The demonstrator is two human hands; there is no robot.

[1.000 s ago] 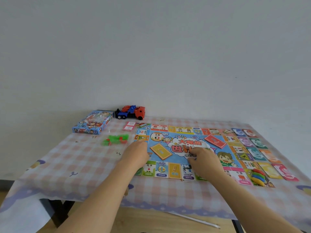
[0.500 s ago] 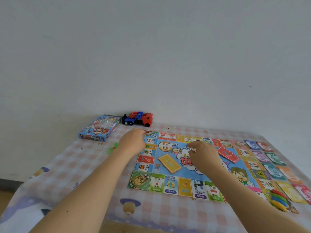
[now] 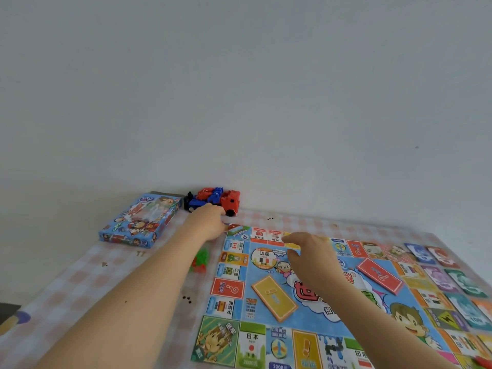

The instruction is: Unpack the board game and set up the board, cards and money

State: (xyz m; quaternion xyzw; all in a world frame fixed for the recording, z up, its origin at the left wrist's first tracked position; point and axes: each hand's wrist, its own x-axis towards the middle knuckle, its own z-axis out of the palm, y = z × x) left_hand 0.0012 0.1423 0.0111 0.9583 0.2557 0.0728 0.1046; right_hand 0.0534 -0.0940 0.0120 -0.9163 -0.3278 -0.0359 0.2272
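reaching mid-frame, the left hand (image 3: 207, 222) curls at the upper-left corner of the board (image 3: 215, 339), grip impossible to tell; the right hand (image 3: 311, 258) hovers above it, fingers loosely spread

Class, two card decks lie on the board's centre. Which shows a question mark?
The red deck, right of the right hand; the yellow deck, left of it, shows an exclamation mark.

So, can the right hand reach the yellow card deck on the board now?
Probably yes: the right hand is close to the yellow card deck, and nothing lies on the deck or between them.
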